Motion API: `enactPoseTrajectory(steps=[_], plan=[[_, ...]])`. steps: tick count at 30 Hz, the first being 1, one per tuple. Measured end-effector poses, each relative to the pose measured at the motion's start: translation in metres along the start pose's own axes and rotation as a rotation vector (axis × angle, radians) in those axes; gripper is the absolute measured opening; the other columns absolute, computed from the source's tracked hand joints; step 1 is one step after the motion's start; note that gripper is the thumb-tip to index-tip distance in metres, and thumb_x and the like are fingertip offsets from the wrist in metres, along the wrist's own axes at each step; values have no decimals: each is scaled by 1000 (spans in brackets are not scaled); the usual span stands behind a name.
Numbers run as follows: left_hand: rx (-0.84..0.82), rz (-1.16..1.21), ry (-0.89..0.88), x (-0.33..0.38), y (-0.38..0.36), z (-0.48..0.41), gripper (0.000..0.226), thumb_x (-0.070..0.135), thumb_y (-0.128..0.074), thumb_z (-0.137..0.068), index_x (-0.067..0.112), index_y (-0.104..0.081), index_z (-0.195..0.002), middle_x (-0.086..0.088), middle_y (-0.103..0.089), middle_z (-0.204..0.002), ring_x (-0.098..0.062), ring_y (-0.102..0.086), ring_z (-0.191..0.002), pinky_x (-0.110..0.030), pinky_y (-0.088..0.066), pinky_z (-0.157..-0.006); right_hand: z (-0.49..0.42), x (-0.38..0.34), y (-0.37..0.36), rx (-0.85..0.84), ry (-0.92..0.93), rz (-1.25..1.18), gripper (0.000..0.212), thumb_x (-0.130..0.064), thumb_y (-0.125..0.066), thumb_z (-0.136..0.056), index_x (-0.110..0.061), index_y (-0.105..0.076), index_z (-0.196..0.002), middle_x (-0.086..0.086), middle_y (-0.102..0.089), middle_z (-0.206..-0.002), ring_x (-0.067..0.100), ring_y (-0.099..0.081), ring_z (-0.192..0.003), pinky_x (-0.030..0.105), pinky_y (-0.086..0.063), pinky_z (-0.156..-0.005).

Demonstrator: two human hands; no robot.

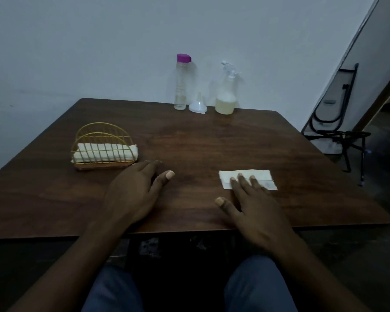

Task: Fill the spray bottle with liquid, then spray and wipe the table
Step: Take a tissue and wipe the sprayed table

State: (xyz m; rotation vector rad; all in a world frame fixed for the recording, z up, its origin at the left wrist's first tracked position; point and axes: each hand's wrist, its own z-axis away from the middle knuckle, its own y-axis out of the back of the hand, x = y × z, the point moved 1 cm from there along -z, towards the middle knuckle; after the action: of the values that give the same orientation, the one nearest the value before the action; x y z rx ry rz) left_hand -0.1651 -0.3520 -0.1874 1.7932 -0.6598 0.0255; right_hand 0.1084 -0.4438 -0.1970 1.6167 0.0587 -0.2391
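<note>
Step in hand, by my judgement: wiping, since the spray bottle (226,95) stands at the upper centre of the frame with pale yellow liquid in its lower part and its trigger head on. Beside it, toward the left, are the funnel (198,105), resting wide mouth down, and the clear bottle with the purple cap (181,86), which looks nearly empty. The folded tissue (262,174) lies flat on the table (200,143) at right of centre. My right hand (254,206) rests on it, palm down, fingers (243,183) straight and slightly spread, their tips pressing the near half of the tissue; the thumb lies out to the left on bare wood, off the paper. Nothing is pinched or curled round. My left hand (133,192) lies flat on the table at left of centre, fingers straight and close together, thumb spread, holding nothing, its fingertips just beside the base of the wire napkin holder (103,145). Both forearms come up from the bottom edge, wrists low over the near table edge. To wipe well, I should press evenly through all the fingertips so the tissue slides without bunching, work in overlapping strokes, and brace with the left hand. The light is too dim to tell whether the wood is wet, so I cannot confirm that spraying is done.
</note>
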Motion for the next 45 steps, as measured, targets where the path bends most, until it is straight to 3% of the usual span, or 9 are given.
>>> enactPoseTrajectory(steps=[6,10,17,25,28,32,36,41,45], plan=[[135,81,121,-25,10,3,65,70,-20,-102,30,-69,-117,1,-74,-110,-25,-67,-100,-33,-38,-74,-20,-100,-7,-56,220,21,115,-99,2,-75,-31,-28,-163,-5,-21,-173,27,-11,-161,47,-16,-124],[76,49,70,-20,8,2,57,63,-26,-106,29,-66,-127,1,-71,-122,-23,-65,-110,-34,-43,-81,-41,-116,6,77,240,-12,94,-91,-15,-86,-31,-51,-149,-10,-54,-154,18,-42,-146,47,-31,-112],[-30,-15,-97,-11,2,1,67,63,-27,-103,22,-60,-145,2,-59,-149,-15,-49,-140,-32,-43,-107,-45,-64,-2,-69,164,79,104,-89,-4,-81,-30,-24,-165,-6,-14,-175,18,-7,-161,39,-9,-130],[-20,-47,-145,-10,-3,-2,58,56,-36,-104,23,-59,-146,4,-58,-149,-15,-49,-140,-32,-41,-109,-48,-73,-3,-14,181,-15,121,-97,11,-72,-28,-28,-164,-7,-18,-173,14,-6,-161,38,-6,-130],[-102,-72,-253,2,-9,-10,66,58,-28,-102,22,-53,-151,2,-53,-155,-15,-43,-146,-33,-29,-122,-47,-61,2,-27,180,5,104,-87,0,-83,-29,-37,-161,-6,-28,-171,14,-19,-159,35,-11,-128],[-207,-189,-408,30,-31,-22,75,59,-11,-103,17,-40,-159,-3,-36,-167,-14,-27,-156,-37,-13,-129,-46,-45,4,-8,225,22,58,-51,-31,-108,-25,-40,-159,-5,-34,-169,10,-26,-156,28,-12,-126],[-221,-245,-404,41,-35,-23,89,63,1,-98,13,-45,-155,-7,-42,-163,-16,-31,-154,-37,-15,-129,-51,-43,5,-69,278,17,54,-36,-31,-110,-24,-30,-163,-5,-25,-171,12,-19,-159,25,-7,-126],[-254,-390,-289,30,-12,-35,103,66,11,-90,12,-65,-134,-13,-63,-142,-27,-56,-133,-43,-36,-117,-82,-73,2,-155,397,1,54,-28,-33,-109,-22,-31,-163,-2,-22,-173,18,-15,-160,30,-9,-125],[-300,-475,-114,24,3,-63,50,42,-30,-106,15,-69,-122,-10,-71,-125,-28,-67,-110,-37,-44,-83,-135,-106,2,-185,379,-20,51,-35,-37,-109,-28,-37,-159,7,-36,-167,32,-39,-149,44,-34,-117]])
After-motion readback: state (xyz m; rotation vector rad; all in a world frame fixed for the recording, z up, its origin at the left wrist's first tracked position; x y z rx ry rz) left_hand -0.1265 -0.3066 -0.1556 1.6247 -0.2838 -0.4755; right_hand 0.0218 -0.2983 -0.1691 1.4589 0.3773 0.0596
